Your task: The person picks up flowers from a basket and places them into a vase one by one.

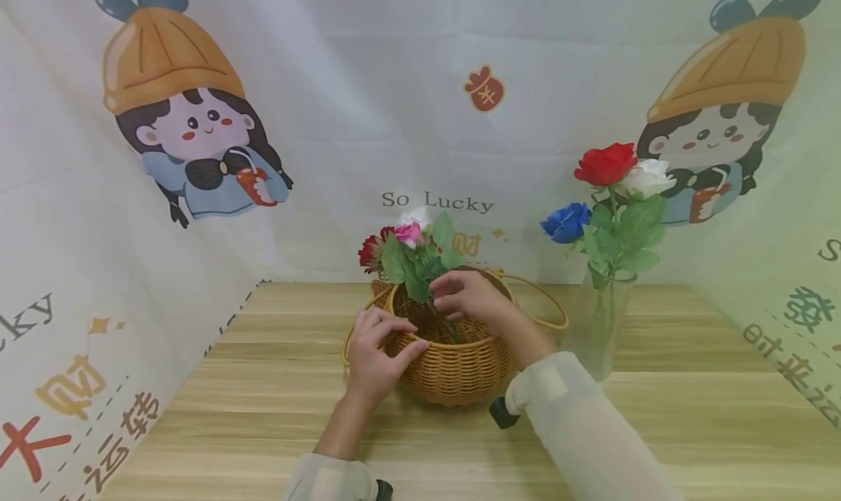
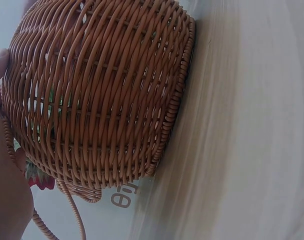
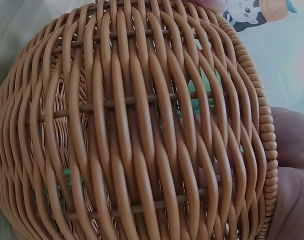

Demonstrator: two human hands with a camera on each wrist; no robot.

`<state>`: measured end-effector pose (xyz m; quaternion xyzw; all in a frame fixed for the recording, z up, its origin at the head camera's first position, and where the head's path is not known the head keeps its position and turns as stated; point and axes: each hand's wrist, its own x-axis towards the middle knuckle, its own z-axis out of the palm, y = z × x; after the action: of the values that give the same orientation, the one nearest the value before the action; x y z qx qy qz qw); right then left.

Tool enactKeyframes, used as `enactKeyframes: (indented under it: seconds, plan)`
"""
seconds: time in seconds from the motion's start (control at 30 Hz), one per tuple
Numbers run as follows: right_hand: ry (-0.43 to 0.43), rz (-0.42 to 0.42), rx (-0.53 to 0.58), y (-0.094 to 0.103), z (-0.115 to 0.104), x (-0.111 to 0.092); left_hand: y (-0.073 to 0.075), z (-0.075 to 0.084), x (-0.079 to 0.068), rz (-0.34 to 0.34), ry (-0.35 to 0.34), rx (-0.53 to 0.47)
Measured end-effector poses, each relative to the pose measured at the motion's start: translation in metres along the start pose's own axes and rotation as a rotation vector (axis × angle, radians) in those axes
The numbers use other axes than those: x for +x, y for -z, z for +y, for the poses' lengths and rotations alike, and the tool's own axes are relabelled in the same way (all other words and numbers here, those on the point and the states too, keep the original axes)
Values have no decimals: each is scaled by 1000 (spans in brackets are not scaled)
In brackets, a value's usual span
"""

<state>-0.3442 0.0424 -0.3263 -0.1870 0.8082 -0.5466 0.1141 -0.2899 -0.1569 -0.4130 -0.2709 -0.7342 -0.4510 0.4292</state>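
A round wicker basket point(image 1: 460, 373) stands on the wooden table. My left hand point(image 1: 377, 351) grips its near left rim, thumb in front and fingers over the edge. Over the basket's opening is my right hand point(image 1: 476, 296), fingers bent beside the green leaves and stems; I cannot tell whether they hold a stem. Artificial flowers lean to the left in the basket: a pink rose point(image 1: 409, 234), a white bloom point(image 1: 415, 217) and a dark red flower point(image 1: 371, 253). In the right wrist view the weave point(image 3: 142, 125) hides most of the right hand's fingers.
Right of the basket stands a clear vase point(image 1: 601, 333) with a red rose point(image 1: 606, 163), a white rose point(image 1: 647, 178) and a blue rose point(image 1: 566, 223). The basket's thin handle point(image 1: 548, 300) sticks out toward the vase. A printed cloth point(image 1: 328, 121) hangs behind the table point(image 1: 263, 413).
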Motion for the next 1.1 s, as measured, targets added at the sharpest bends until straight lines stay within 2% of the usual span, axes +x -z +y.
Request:
enactKeyframes:
  seconds: [0.47,0.77,0.93,1.1]
  plan:
    - [-16,-88,-110,-1,1,1,-2,-3,-1,4,-2,4]
    - [-31,-173,-252,-4,1,3,-1,-1,-1,-4,8,11]
    - [-38,-164,-274,-4,1,3,-1,0,-1,-4,14,13]
    - [-53,-132,-240,-3,2,3,-1,0,-1,-4,16,11]
